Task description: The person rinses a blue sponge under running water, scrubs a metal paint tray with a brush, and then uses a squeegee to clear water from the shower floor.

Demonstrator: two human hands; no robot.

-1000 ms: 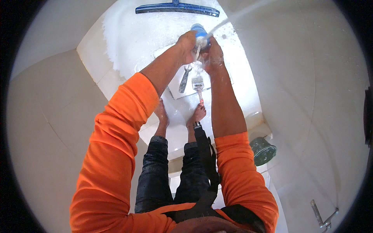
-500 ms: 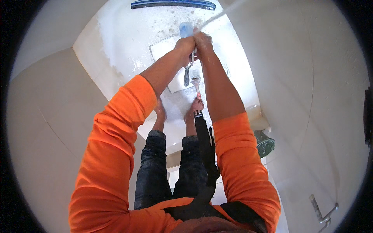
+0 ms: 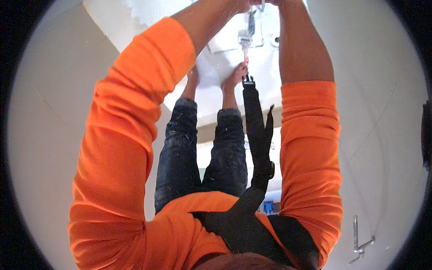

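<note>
I see the left hand (image 3: 244, 4) and right hand (image 3: 272, 2) cut off at the far edge, so I cannot tell how wide they are or what they hold. A pale curved strip (image 3: 262, 6) shows between them. Nearer, a dark-handled tool (image 3: 251, 22) lies just beyond the brush (image 3: 245, 41), close to the right foot (image 3: 233, 77).

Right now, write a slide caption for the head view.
Orange-sleeved arms extend to the top edge, over a dark-handled tool, a flat brush and bare feet on a pale floor.
</note>
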